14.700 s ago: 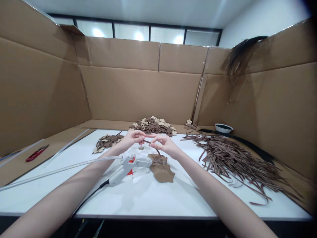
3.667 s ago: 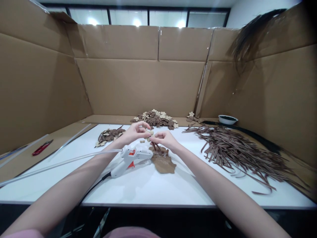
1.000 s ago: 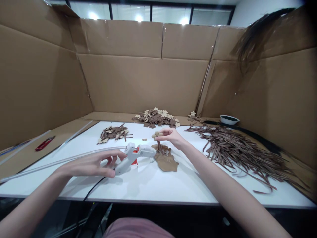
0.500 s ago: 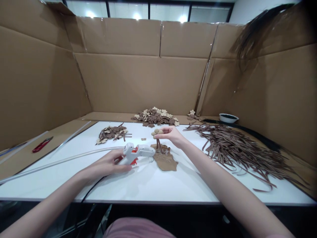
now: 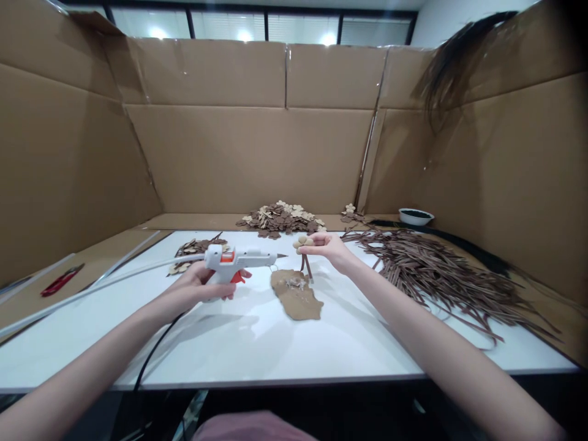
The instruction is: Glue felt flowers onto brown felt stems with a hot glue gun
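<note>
So the left hand is wrapped around the grip of a white glue gun, lifted off the white table at centre-left of the frame, nozzle pointing right. A long clear glue stick trails out the back toward the left edge.

The right hand sits just right of centre, fingers pinched on a little tan flower piece with thin brown stems hanging down from it. The stem ends dangle just above a flat brown mat lying on the table, and the nozzle tip is near the flower but not touching it.

Looks to me like the gluing step: gun lined up, piece held ready. Next move probably calls for bringing tip and piece together with a small, steady squeeze, fingers kept clear of the hot end.

Around them: a big heap of brown strips on the right, flower cutouts at the back, red snips far left, and a white bowl.
</note>
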A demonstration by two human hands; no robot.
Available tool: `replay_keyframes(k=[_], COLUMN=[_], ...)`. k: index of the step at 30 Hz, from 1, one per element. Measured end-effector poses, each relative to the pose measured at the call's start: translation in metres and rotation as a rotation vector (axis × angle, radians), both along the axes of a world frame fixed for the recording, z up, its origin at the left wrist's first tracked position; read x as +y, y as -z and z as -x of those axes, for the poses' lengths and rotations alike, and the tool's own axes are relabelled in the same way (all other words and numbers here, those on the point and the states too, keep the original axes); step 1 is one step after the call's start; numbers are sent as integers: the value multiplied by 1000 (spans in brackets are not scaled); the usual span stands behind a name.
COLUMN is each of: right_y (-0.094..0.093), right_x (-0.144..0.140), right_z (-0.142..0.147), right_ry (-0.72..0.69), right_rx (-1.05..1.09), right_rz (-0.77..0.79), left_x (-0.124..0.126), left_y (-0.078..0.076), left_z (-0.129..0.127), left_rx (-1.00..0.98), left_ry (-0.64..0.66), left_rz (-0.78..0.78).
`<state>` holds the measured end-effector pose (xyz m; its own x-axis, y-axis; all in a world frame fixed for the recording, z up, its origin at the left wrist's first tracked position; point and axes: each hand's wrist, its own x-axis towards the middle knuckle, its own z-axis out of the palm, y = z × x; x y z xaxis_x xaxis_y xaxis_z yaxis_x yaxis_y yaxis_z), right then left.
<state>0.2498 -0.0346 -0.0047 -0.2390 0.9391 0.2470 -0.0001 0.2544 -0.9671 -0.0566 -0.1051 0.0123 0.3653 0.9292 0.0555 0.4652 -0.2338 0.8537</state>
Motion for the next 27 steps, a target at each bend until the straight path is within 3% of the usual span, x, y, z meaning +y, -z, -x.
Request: replay_keyframes(k=[8, 14, 20, 27], right_y=[10, 18, 18, 17], right_x=[3, 6, 5, 2], right_z=[0, -3, -3, -4], right_ry=[-16, -31, -54, -47], right_rx=[14, -30, -10, -3], right_rz=[3, -10, -21, -20], left_x=[20, 29, 31, 30], left_y=[-26, -16, -4, -6], left_z=[-40, -57, -47, -42], left_rx=[-125, -83, -54, -55], left_ry=[127, 151, 98, 125], left_rz=[-37, -49, -66, -58])
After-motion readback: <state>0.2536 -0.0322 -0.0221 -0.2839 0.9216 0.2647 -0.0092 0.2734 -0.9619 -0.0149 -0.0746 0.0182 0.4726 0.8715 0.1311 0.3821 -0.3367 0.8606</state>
